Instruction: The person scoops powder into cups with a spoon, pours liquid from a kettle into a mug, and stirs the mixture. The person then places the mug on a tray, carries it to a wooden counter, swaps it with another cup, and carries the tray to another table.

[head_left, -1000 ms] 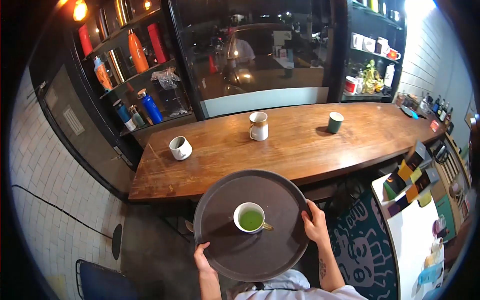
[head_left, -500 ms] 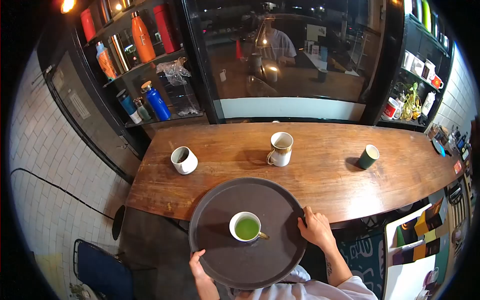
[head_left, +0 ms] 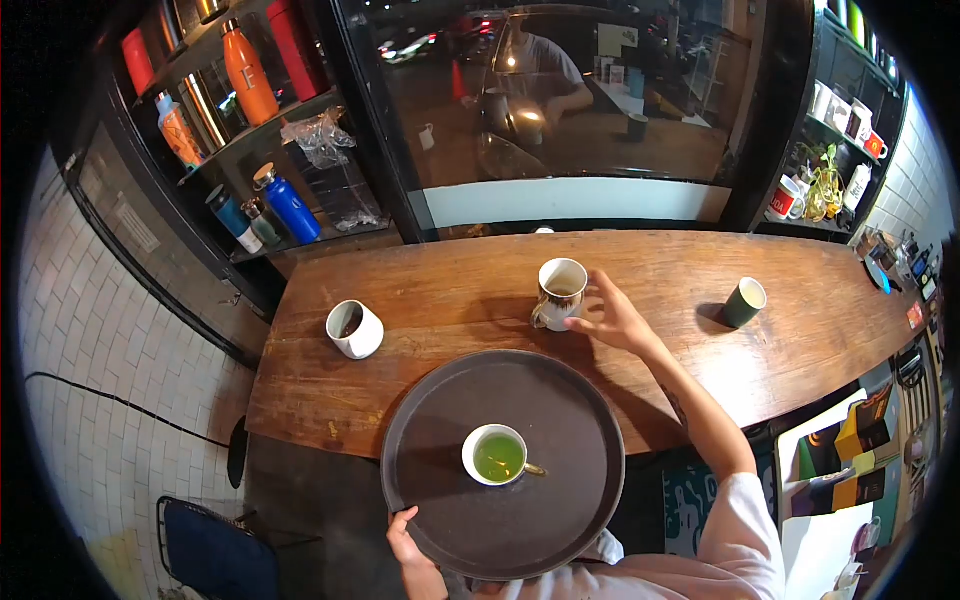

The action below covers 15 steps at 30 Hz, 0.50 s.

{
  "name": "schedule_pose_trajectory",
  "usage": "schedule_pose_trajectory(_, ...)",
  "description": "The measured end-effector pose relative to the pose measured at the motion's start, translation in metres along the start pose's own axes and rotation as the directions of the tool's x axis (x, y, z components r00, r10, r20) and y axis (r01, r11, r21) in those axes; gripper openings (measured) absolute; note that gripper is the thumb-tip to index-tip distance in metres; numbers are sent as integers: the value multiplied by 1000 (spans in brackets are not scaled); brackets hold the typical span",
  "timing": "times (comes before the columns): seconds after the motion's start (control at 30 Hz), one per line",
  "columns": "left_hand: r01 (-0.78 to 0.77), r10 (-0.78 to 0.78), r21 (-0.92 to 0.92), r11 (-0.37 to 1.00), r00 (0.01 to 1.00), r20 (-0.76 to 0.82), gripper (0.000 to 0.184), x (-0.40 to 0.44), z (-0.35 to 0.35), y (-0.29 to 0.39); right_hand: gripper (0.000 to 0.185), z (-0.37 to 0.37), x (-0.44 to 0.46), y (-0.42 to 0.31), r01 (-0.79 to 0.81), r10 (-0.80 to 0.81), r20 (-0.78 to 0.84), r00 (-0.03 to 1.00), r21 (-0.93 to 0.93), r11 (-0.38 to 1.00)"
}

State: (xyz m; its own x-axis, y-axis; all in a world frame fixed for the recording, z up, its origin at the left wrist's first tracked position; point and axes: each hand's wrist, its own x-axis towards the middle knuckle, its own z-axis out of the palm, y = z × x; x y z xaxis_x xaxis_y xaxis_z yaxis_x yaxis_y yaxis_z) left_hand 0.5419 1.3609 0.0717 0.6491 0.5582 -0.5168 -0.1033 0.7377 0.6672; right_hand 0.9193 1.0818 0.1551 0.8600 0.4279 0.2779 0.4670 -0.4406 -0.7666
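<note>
A round dark tray is held by its near left rim in my left hand, thumb on top. On it stands a white cup of green liquid with a gold handle. My right hand is off the tray, fingers spread beside the tall white and gold mug on the wooden table; whether a fingertip touches it I cannot tell. A white cup with dark contents stands at the table's left, and a green cup at its right.
The wooden table runs below a window. Shelves of bottles stand at the left, shelves of mugs at the right. A blue chair is at the lower left, and a white counter with boxes at the lower right.
My right hand has let go of the tray's right rim and moved forward to the tall mug, its fingers opening. My left hand keeps hold of the tray.
</note>
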Motion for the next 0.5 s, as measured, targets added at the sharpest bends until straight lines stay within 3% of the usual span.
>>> schedule_pose_trajectory(0.1,-4,4,-15,1000,1000,19,43,-5,11,4,70,17,26,16,4,-3,-7,1000,273,962)
schedule_pose_trajectory(0.17,-2,2,-19,1000,999,36,43,-5,11,4,72,21,33,21,39,-59,61,996,294,955)
schedule_pose_trajectory(0.3,-15,14,-10,1000,1000,-9,43,-6,11,-1,70,9,23,14,6,-24,54,998,311,950)
schedule_pose_trajectory(0.5,36,-35,-19,999,999,34,45,0,15,3,71,-30,-20,4,45,-43,-18,999,182,982)
